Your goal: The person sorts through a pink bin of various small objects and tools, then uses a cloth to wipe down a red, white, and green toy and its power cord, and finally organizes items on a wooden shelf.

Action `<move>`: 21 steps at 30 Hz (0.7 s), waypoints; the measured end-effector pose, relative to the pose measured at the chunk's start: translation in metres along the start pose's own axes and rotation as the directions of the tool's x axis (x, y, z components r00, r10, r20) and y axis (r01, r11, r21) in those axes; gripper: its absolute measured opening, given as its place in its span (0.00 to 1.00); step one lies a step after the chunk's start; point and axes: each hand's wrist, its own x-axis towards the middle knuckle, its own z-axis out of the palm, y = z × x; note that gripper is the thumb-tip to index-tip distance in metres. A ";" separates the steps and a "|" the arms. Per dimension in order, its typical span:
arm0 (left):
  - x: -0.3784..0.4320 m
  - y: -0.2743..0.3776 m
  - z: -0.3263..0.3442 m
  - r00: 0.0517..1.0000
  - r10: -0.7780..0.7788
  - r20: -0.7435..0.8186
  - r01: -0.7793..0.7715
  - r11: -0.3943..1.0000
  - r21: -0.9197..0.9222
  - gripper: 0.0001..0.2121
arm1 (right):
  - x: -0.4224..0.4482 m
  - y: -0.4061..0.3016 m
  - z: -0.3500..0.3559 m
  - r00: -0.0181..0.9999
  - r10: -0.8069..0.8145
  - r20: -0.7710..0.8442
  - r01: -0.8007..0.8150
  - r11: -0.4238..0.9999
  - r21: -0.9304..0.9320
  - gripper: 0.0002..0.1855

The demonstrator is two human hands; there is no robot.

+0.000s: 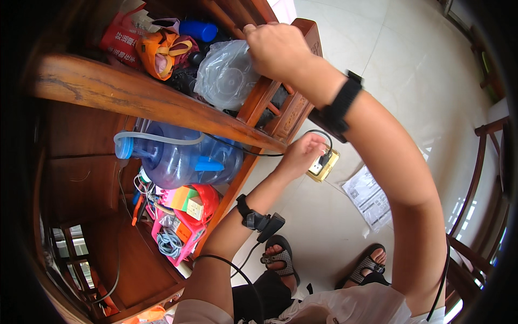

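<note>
My left hand (303, 156) is low beside a brass-framed floor socket (317, 169), its fingers loosely bent. A black plug (325, 158) sits at the socket, close to my fingertips. Its black cable (259, 154) runs behind my hand; whether my fingers touch cable or plug is unclear. Higher up, my right hand (279, 48) is closed at a dark wooden rail (259, 10) of the furniture, its fingertips mostly hidden. Just below that hand lies a clear plastic bag (224, 77) with a round, translucent container inside.
A wooden beam (162, 109) crosses above a large blue water bottle (190, 156) lying on its side. Beneath it, a pink basket (178, 259) holds coiled cable and a puzzle cube (195, 208). An orange bag (156, 52) and blue cylinder (198, 31) lie above. Printed paper (368, 198) rests on the floor.
</note>
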 end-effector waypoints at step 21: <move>-0.030 0.014 -0.023 0.995 -0.092 0.037 0.094 0.994 -0.052 0.11 | 0.024 -0.014 0.018 0.966 0.155 0.206 -0.145 0.988 -0.062 0.17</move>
